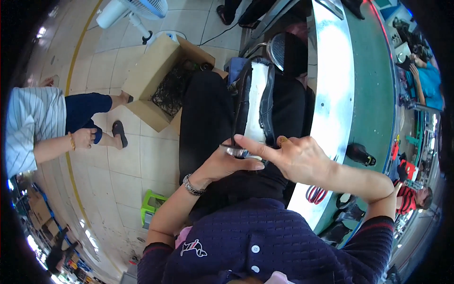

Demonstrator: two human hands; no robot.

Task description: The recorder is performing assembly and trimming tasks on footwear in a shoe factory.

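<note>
A black shoe upper [242, 98] with a white bottom [256, 102] rests sole side up over my lap, its toe pointing away. Black edges fold in around the white part. My left hand [226, 163] is closed round the near end, with its thumb laid across. A shiny curved edge [234, 151] shows by its fingers; I cannot make out what it is. From the right, my right hand [300, 158] reaches over with the index finger stretched onto the near end. Its other fingers are curled, one wearing a yellow ring, and its thumb is hidden.
At my right runs a white bench edge [333, 75] beside a green conveyor [373, 94] with black shoes [361, 154]. An open carton [153, 80] stands ahead left, near a fan [132, 12]. A person in a striped shirt [35, 123] is at the left.
</note>
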